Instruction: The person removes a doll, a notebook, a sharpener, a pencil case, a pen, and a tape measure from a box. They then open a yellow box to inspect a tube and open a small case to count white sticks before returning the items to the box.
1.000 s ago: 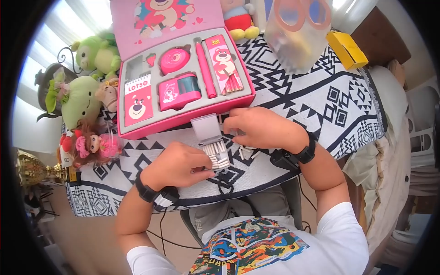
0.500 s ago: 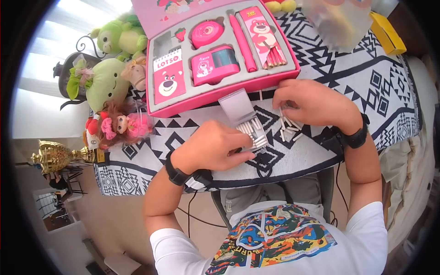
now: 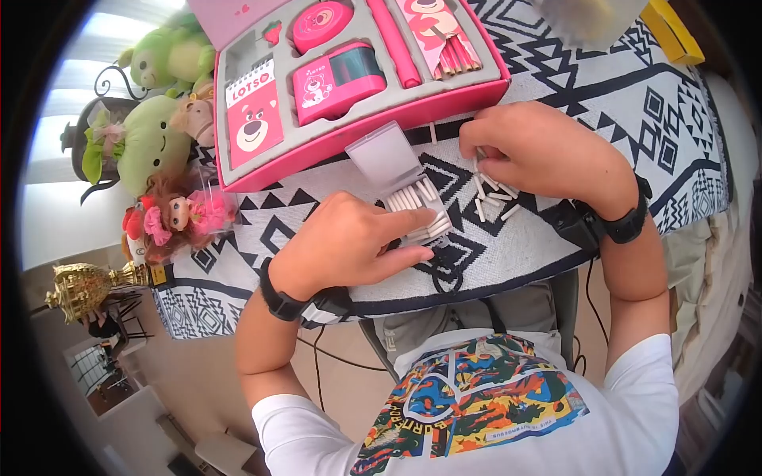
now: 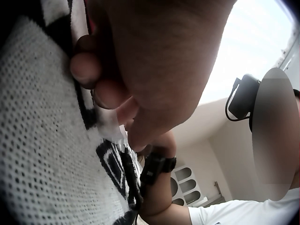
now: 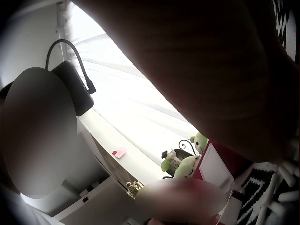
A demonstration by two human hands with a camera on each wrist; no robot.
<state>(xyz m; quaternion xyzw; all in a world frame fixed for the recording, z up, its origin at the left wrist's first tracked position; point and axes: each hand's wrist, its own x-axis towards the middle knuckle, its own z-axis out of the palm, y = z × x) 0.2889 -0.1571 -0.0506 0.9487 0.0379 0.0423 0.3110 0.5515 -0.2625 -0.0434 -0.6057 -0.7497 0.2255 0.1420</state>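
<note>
A small clear plastic box [image 3: 444, 208] stands with its lid [image 3: 386, 155] raised, holding rows of short white sticks [image 3: 406, 197]. My left hand [image 3: 349, 242] grips its near left corner, index finger over the sticks and thumb outside the front wall. In the left wrist view the curled fingers [image 4: 110, 93] hide most of the box. To the right, my right hand [image 3: 548, 155] pinches a white stick [image 3: 478, 164] between thumb and index finger. Beneath its fingertips lies a loose pile of white sticks [image 3: 494, 198] on the patterned cloth.
Behind is an open pink gift box [image 3: 373, 131] with a notepad, sharpener and pencils. Plush toys [image 3: 155, 143], a doll [image 3: 194, 214] and a gold trophy [image 3: 87, 287] are at the left. A yellow box [image 3: 673, 33] sits far right; one stick [image 3: 432, 133] lies by the gift box.
The head view has swung and tilted, shifting the scene. My right hand has lowered to the loose sticks and pinches one. My left hand stays at the box, its index finger reaching further over the sticks.
</note>
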